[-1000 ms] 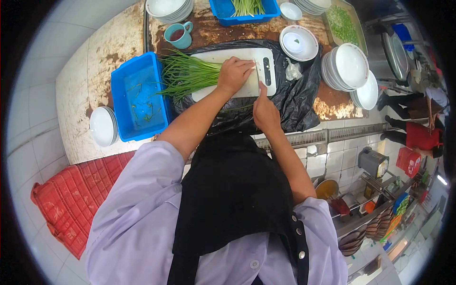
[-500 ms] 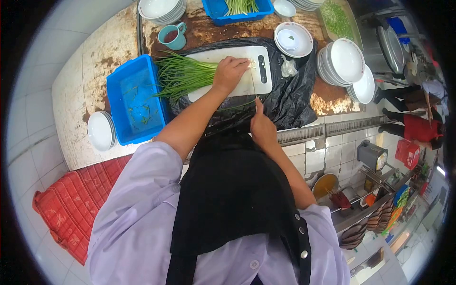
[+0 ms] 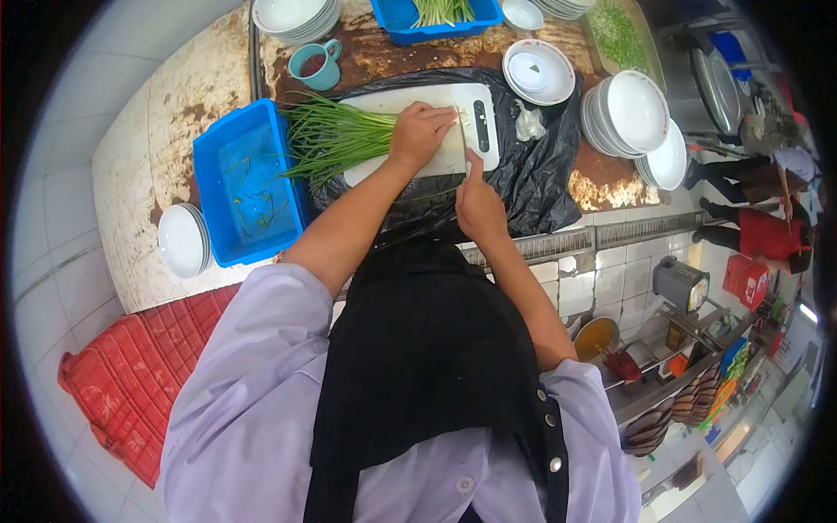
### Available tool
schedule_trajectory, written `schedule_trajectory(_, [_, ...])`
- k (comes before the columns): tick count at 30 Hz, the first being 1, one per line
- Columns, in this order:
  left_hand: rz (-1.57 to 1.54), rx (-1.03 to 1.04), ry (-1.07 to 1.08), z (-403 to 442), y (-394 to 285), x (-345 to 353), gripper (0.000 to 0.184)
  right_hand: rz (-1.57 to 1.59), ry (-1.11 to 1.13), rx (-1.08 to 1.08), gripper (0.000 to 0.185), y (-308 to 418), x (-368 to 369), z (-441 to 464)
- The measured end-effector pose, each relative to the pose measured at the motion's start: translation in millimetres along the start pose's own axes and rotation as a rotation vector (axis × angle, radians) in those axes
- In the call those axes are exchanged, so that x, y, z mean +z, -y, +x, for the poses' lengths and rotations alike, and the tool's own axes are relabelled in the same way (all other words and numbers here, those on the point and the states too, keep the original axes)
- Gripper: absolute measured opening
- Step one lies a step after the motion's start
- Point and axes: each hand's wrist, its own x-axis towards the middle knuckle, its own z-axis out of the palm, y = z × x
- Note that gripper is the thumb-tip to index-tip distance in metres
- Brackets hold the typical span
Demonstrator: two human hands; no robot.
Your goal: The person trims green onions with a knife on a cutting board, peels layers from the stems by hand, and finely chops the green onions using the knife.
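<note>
A bunch of long green onions (image 3: 344,135) lies across a white cutting board (image 3: 484,159), its green tops reaching past the board's left edge. My left hand (image 3: 420,135) is closed over the pale end of the bunch, pressing it to the board. In my right hand (image 3: 479,205) is a knife (image 3: 463,135), its thin blade standing against the cut ends beside my left fingertips. Small white pieces lie right of the blade. Under the board is a black plastic sheet (image 3: 540,187).
Left of the board stands a blue tub (image 3: 205,187) with green scraps. Around the back are a teal mug (image 3: 316,66), another blue tub (image 3: 436,33), stacked bowls (image 3: 636,109) and a tray of chopped greens (image 3: 619,39). Another person (image 3: 767,227) is at far right.
My right hand has moved up toward the board with the knife, its forefinger now at the board's near edge. My left hand has stayed almost in place on the green onions.
</note>
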Motion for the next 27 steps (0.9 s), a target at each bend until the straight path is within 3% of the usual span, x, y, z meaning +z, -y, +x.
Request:
schedule_trajectory(12, [-0.006, 0.032, -0.016, 2, 0, -3, 0.019, -0.197, 0.116, 0.108, 0.070, 5, 11, 27])
schedule_trajectory(18, [-0.033, 0.028, -0.052, 3, 1, 0, 0.018, -0.157, 0.208, 0.192, 0.068, -5, 9, -29])
schedule_trajectory(21, [-0.066, 0.000, -0.038, 3, 3, 1, 0.018, -0.105, 0.192, 0.132, 0.065, -10, -9, -59])
schedule_trajectory(24, [-0.086, -0.046, -0.021, 1, 3, 0, 0.018, -0.094, 0.037, 0.052, 0.063, 0, -14, -45])
schedule_trajectory(27, [-0.070, -0.056, -0.007, 1, 2, -1, 0.014, -0.070, 0.024, -0.002, 0.063, 13, -14, -18])
